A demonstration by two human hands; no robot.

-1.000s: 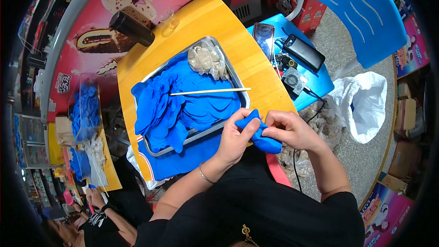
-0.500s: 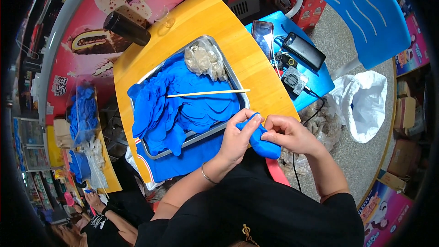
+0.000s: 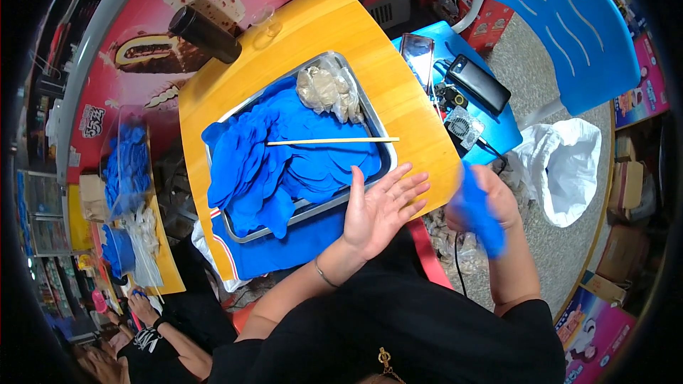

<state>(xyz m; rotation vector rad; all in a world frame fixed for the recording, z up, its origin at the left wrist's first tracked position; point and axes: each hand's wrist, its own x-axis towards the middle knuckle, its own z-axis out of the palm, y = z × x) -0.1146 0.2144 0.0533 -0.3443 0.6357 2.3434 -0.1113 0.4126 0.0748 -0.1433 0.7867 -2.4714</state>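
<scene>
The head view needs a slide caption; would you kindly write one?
Right hand holding a blurred blue piece; open left hand near a tray of blue pieces.

Elongated blue piece (image 3: 481,215), blurred, tilted

The desk (image 3: 409,110) looks like glossy wood; toward its near edge, the tray (image 3: 306,216) seems shiny metal, the blue pieces (image 3: 320,163) matt cloth.

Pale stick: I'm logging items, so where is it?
In the head view, the stick lies across the blue pieces, its right end over the right rim of the metal tray.
</scene>
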